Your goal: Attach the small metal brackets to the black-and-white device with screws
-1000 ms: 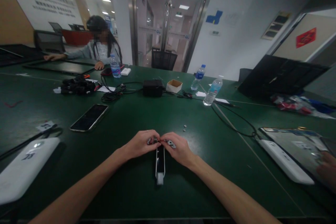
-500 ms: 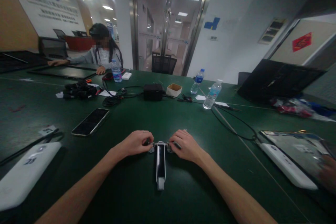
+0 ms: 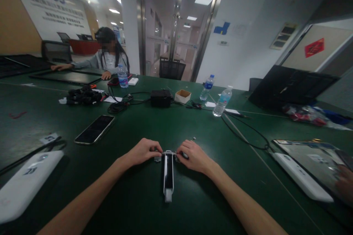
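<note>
A narrow white and black device (image 3: pixel 168 172) lies lengthwise on the green table (image 3: pixel 193 198) in front of me. At its far end a small metal crosspiece (image 3: pixel 168 153) sticks out to both sides. My left hand (image 3: pixel 143 151) is closed, pinching the left end of that crosspiece. On the other side my right hand (image 3: pixel 193 156) is closed on the right end, with a small dark part under its fingers. A tiny metal washer (image 3: pixel 194 138) lies just beyond my right hand.
A dark phone (image 3: pixel 94 129) lies to the left, a white case (image 3: pixel 26 181) nearer left. At right sit a white bar (image 3: pixel 300 178), a tablet (image 3: pixel 311 156) and another person's hand (image 3: pixel 344 181). Bottles (image 3: pixel 222 101), cables (image 3: pixel 248 132) and a black box (image 3: pixel 160 98) stand farther back. A person sits at far left.
Both hands moved slightly apart from touching over the device's far end to gripping either side of the crosspiece. The view tilted down a little.
</note>
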A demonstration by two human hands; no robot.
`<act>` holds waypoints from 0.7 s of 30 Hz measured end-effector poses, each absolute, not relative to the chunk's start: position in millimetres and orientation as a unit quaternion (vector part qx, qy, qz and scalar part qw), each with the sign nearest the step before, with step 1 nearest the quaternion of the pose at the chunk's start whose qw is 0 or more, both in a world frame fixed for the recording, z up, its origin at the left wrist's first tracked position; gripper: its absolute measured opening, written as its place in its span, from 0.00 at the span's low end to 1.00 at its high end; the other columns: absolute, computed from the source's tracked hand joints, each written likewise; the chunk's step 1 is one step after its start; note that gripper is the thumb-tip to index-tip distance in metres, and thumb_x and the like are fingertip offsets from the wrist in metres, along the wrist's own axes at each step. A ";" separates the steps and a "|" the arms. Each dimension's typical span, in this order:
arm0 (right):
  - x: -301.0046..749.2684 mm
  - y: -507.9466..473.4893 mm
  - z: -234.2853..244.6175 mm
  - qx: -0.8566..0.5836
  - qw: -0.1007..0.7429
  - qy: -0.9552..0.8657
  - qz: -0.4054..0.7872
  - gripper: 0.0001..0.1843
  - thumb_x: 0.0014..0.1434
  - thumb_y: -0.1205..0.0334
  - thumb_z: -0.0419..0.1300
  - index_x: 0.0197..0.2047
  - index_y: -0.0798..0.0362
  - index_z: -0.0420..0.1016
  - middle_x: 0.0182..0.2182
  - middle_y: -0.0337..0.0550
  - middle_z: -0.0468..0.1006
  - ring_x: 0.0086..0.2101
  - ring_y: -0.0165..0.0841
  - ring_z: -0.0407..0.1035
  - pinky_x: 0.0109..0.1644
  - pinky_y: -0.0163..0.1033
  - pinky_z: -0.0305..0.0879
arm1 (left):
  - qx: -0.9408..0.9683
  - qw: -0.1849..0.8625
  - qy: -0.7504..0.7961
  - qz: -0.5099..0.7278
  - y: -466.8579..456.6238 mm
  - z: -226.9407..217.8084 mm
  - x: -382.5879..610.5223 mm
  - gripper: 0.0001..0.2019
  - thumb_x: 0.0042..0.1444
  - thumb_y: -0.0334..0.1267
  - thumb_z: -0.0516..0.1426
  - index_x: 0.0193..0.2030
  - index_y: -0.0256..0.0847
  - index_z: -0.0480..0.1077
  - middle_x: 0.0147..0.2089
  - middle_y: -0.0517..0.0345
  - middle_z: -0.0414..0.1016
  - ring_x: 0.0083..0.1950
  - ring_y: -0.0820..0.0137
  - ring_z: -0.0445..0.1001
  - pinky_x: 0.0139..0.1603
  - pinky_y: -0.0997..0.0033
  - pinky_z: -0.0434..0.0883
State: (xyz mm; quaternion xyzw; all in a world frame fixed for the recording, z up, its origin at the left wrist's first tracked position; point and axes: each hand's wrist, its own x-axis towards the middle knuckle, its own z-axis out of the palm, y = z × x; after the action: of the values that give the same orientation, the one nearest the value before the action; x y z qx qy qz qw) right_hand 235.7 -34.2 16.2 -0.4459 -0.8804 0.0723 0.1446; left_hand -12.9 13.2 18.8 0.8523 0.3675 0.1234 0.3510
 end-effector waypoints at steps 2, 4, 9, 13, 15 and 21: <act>241.2 -31.5 17.2 -0.451 0.146 -0.879 0.052 0.05 0.62 0.64 0.57 0.37 0.54 0.74 0.35 0.44 0.75 0.38 0.33 0.66 0.44 0.40 0.61 | 0.848 0.356 0.371 0.127 13.0 18.3 -13.1 0.08 0.59 0.39 0.58 0.43 0.40 0.75 0.37 0.61 0.75 0.35 0.73 0.72 0.37 0.75 0.68; 250.5 -27.0 17.6 -0.485 0.146 -0.862 0.010 0.08 0.64 0.63 0.54 0.39 0.54 0.73 0.36 0.46 0.75 0.39 0.35 0.66 0.44 0.42 0.61 | 0.847 0.356 0.371 0.133 13.2 17.1 -13.8 0.09 0.59 0.40 0.58 0.43 0.40 0.74 0.38 0.61 0.74 0.35 0.73 0.71 0.35 0.74 0.68; 277.7 -15.5 10.4 -0.588 0.109 -0.801 -0.036 0.09 0.63 0.62 0.54 0.43 0.53 0.73 0.40 0.50 0.75 0.42 0.38 0.67 0.46 0.43 0.63 | 0.843 0.362 0.373 0.134 13.6 15.0 -14.9 0.08 0.58 0.39 0.59 0.43 0.41 0.74 0.38 0.61 0.73 0.32 0.73 0.68 0.32 0.75 0.66; 286.2 -11.4 1.0 -0.613 0.075 -0.787 -0.001 0.08 0.64 0.65 0.54 0.44 0.53 0.73 0.41 0.50 0.75 0.40 0.36 0.70 0.43 0.39 0.63 | 0.838 0.370 0.379 0.130 12.8 17.3 -14.2 0.08 0.58 0.37 0.59 0.43 0.40 0.73 0.37 0.61 0.72 0.31 0.73 0.68 0.31 0.75 0.65; 285.5 -10.7 -0.7 -0.619 0.071 -0.782 0.015 0.08 0.64 0.66 0.54 0.43 0.54 0.73 0.40 0.50 0.75 0.40 0.36 0.70 0.42 0.38 0.64 | 0.839 0.369 0.377 0.133 12.5 18.6 -13.8 0.08 0.57 0.36 0.59 0.43 0.39 0.73 0.37 0.61 0.72 0.32 0.73 0.68 0.31 0.75 0.65; 271.6 -15.9 7.0 -0.555 0.130 -0.816 0.092 0.07 0.65 0.65 0.53 0.42 0.54 0.72 0.40 0.47 0.75 0.39 0.34 0.70 0.43 0.38 0.65 | 0.841 0.374 0.367 0.139 12.1 20.2 -13.4 0.07 0.57 0.35 0.59 0.42 0.38 0.73 0.38 0.60 0.73 0.32 0.73 0.68 0.33 0.75 0.66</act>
State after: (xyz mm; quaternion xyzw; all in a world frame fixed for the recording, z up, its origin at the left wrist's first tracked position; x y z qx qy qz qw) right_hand 271.6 -15.9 7.0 -0.5552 -0.8163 0.0919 0.1304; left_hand -13.4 12.1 20.2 0.8405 0.3666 0.1387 0.3741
